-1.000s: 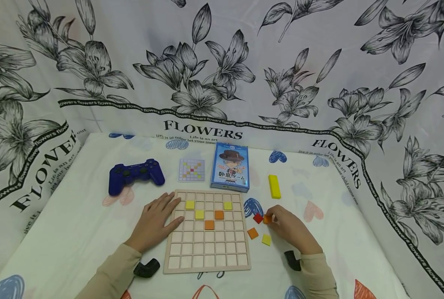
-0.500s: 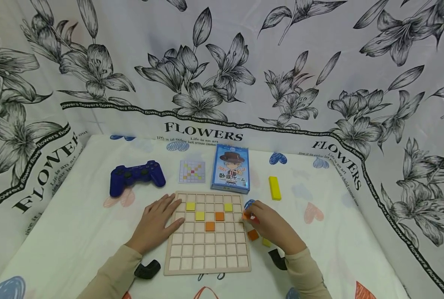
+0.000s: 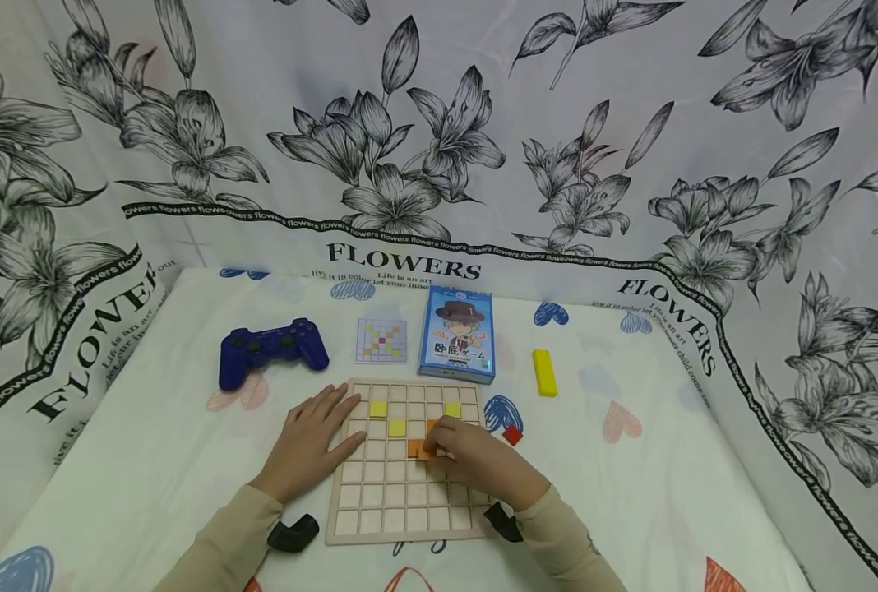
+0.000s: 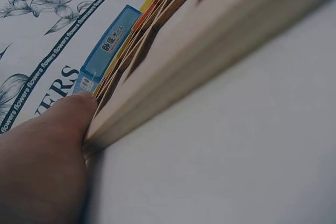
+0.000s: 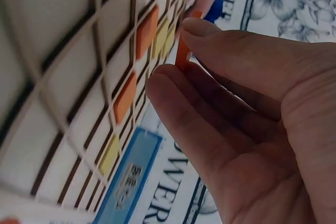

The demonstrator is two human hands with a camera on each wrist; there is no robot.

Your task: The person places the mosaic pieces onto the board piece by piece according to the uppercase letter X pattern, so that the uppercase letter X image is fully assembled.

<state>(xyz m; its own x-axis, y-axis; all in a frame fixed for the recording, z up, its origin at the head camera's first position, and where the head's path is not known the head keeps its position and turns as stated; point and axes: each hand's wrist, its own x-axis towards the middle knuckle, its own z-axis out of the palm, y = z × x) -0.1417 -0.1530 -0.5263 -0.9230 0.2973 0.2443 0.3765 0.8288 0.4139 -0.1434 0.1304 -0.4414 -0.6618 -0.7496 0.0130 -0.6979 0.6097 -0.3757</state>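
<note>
The right hand (image 3: 476, 460) pinches 1 orange tile (image 5: 182, 51) between thumb and fingertips, the gap closed to the tile's width. Thin and flat, with a plain bright surface, it shows nearly edge-on in the right wrist view, over the middle of the pale wooden grid board (image 3: 395, 496). There, 2 matching orange tiles (image 5: 147, 32) and 3 yellow tiles (image 3: 397, 427) occupy recessed cells. The left hand (image 3: 302, 448), fingers extended, rests on the board's left edge. Right of the board lies 1 red tile (image 3: 512, 434).
</note>
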